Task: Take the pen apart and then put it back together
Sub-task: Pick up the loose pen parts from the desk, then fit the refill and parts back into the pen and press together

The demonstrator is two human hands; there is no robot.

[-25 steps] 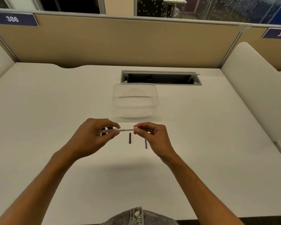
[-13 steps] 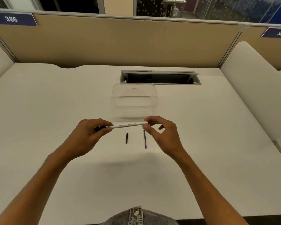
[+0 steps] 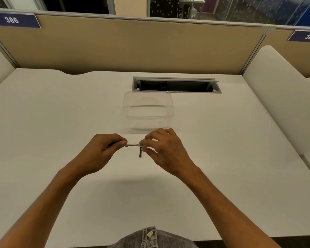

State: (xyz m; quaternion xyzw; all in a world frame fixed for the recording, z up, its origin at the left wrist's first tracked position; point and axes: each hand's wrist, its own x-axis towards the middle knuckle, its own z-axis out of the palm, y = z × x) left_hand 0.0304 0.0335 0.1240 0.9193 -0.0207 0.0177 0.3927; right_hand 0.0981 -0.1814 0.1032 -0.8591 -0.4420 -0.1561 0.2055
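The pen barrel (image 3: 134, 144) is sitting level above the desk (image 3: 61, 122), its long axis running straight left to right between both hands. It's a thin white tube with some tiny print on it, too small to read. A dark end is poking out inside the left hand (image 3: 98, 153), so that end is pointing left.

The left hand is pinching the barrel's left end between thumb and forefinger, knuckles up, wrist angling in from the lower left. The right hand (image 3: 166, 149) is closing over the right end, fingers curled down over the top and thumb underneath, so that end is hidden.

A short black piece (image 3: 140, 153) is lying on the desk just below the barrel, pointing away from the person, its top end tucked behind the barrel. A clear, glossy plastic container (image 3: 148, 109) with rounded corners is sitting just beyond the hands.
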